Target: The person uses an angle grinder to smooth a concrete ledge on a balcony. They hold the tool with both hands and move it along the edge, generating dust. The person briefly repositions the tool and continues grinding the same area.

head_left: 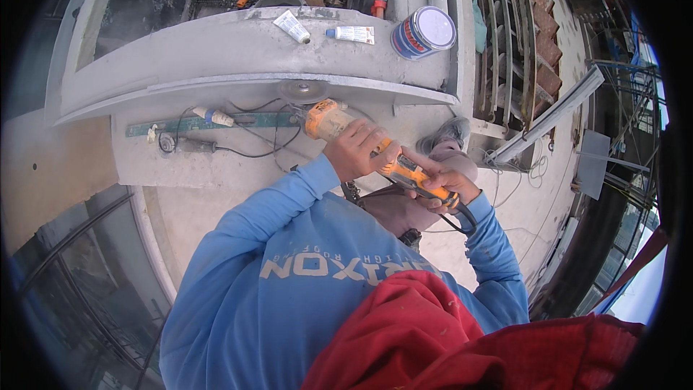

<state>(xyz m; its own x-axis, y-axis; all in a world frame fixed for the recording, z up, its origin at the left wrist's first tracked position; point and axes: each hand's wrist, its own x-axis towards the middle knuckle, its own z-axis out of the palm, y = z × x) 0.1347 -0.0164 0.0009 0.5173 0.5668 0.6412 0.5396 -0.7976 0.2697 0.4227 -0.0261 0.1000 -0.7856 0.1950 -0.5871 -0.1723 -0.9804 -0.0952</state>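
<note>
Your grinder is in front of you at the metal strip, its disc touching or just beside it; you can't tell which. Your left hand wraps the body behind the head, your right hand the rear, by the cord. Expect a hefty, rigid, probably nose-heavy tool, perhaps slippery with dust; hold there, clear of the brittle disc.

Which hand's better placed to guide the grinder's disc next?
Likely left: the left hand grips the grinder nearer its disc, while the right hand holds the rear, by the cord.
</note>
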